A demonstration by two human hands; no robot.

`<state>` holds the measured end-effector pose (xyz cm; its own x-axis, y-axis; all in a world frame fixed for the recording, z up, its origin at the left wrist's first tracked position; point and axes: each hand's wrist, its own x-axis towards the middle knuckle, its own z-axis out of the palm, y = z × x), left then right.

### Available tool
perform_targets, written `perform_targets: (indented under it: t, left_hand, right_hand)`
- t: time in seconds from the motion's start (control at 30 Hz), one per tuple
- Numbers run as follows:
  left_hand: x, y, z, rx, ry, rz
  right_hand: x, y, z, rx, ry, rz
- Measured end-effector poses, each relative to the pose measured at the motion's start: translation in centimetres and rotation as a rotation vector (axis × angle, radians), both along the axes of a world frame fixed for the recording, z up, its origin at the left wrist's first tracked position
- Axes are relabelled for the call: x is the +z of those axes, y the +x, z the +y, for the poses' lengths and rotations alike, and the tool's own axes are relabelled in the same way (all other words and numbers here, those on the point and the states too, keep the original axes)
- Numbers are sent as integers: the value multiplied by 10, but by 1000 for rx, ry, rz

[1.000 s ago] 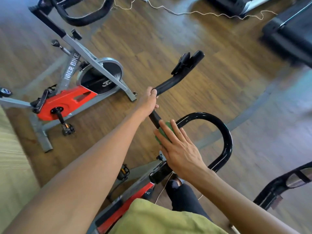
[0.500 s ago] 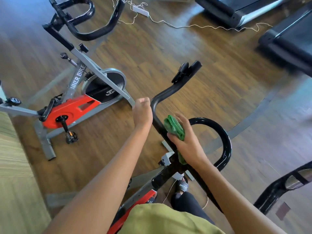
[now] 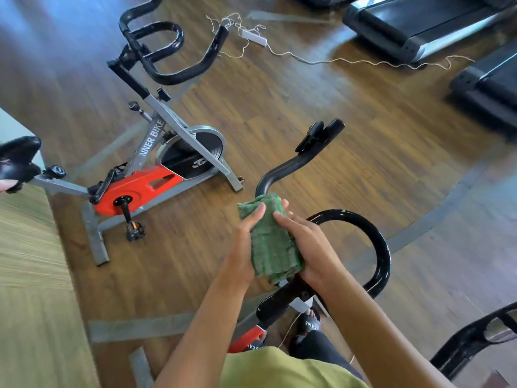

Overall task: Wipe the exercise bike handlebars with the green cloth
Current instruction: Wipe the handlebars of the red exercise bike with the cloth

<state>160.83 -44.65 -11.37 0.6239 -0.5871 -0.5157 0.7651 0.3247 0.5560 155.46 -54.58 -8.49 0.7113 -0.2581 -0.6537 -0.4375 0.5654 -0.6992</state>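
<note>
The left grip (image 3: 242, 249) and the right grip (image 3: 314, 247) are both clasped on the green cloth (image 3: 272, 245), one on each side of it. The left thumb lies across the cloth's front near its top edge, and the right fingers are laid over its upper right part, with one fingertip showing behind it. The cloth is bunched between the two palms. It covers a stretch of the black handlebars (image 3: 293, 163): the bar comes out of the cloth just beyond the fingertips, bends away and ends in a clamp-like fitting farther out. Right of the right grip, the bars' glossy loop (image 3: 376, 236) curves round and back toward the wrist. Under the wrists the stem runs down to a red frame part, beside a black sandal (image 3: 310, 323) on the wooden floor (image 3: 279, 113).

Well out to the left of the left grip stands a second exercise bike (image 3: 156, 166), grey with a red guard. Far beyond both grips a white power strip (image 3: 253, 33) lies with its thin cord trailing toward two treadmills (image 3: 419, 26) out to the far right. A yellow-green shirt (image 3: 279, 368) fills the near edge below the forearms.
</note>
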Motion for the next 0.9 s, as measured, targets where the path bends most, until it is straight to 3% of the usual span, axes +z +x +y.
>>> perform_targets:
  t: [0.1,0.2,0.3,0.4,0.5,0.7,0.9]
  left_hand:
    - [-25,4,16,276,49,103]
    - [-47,-4,11,274,458,192]
    - [-44,-13,-19,56,493,246]
    - [-42,-1,-49,127,346,272]
    - [-55,12,-60,232,288,323]
    - [-64,-3,-56,179,247,325]
    - [-76,3,-56,216,315,275]
  right_hand:
    - [-10,6,-32,183,-841,68]
    - [-29,23,-79,201,-1246,137]
    - [-54,36,-100,420,-1372,289]
    - [-71,36,-98,550,-1563,380]
    - [-74,37,-96,533,-1608,366]
    - [-79,35,-96,505,-1681,326]
    - [-78,34,-99,574,-1675,317]
